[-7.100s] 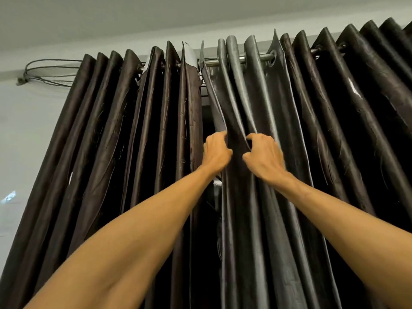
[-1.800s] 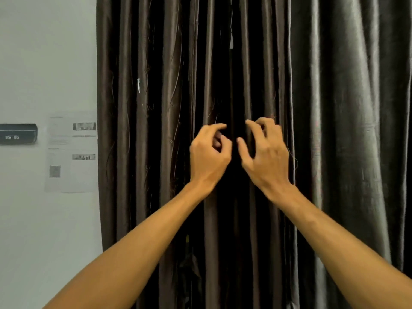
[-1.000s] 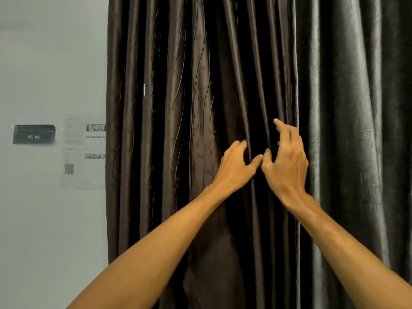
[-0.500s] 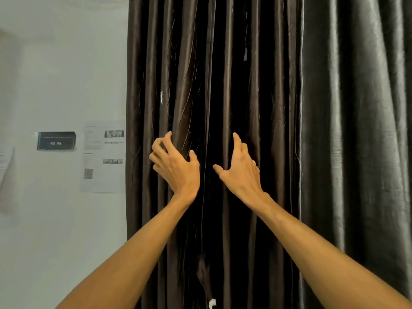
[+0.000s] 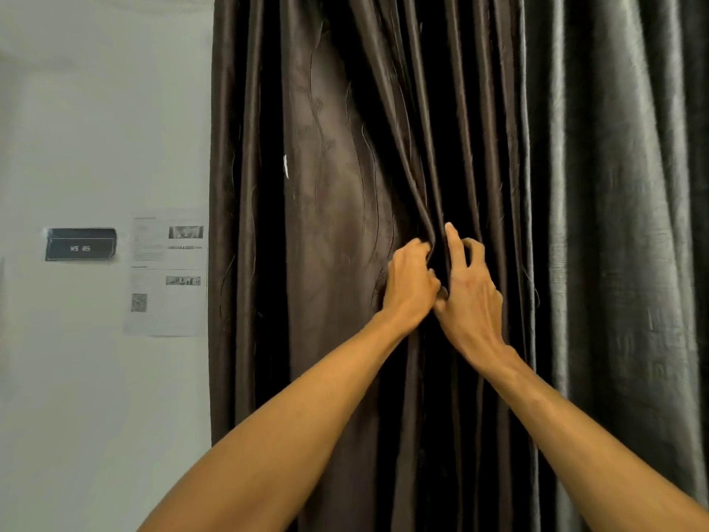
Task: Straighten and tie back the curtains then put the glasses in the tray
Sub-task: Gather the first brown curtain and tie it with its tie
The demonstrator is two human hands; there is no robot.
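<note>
Curtain [image 5: 337, 224]: dark brown, hanging in upright folds from the top of the view to the bottom. Its left edge lies against the wall. A broad, flatter stretch shows left of the hands, and the folds above them slant down into the left hand's grip.
Left hand [image 5: 412, 286]: raised against the curtain about mid-height, fingers curled tight round a bunch of folds.
Right hand [image 5: 470, 297]: just right of the left hand and touching it at the thumb side. The index finger lies straight up along a fold and the other fingers are bent against the cloth. Whether they pinch any of it cannot be told.
Arms: bare, both reaching up from the bottom edge and converging at the hands.
Grey curtain [image 5: 621, 224]: right of the brown folds, paler and shinier, hanging straight, with no hand on it.
Wall [image 5: 96, 109]: pale, left of the curtain.
Sign [image 5: 80, 244]: black, reads WS 05, on the wall well left of the curtain.
Sheet [image 5: 165, 272]: printed paper with small pictures and a QR code, between the sign and the curtain's left edge, just beside that edge.
</note>
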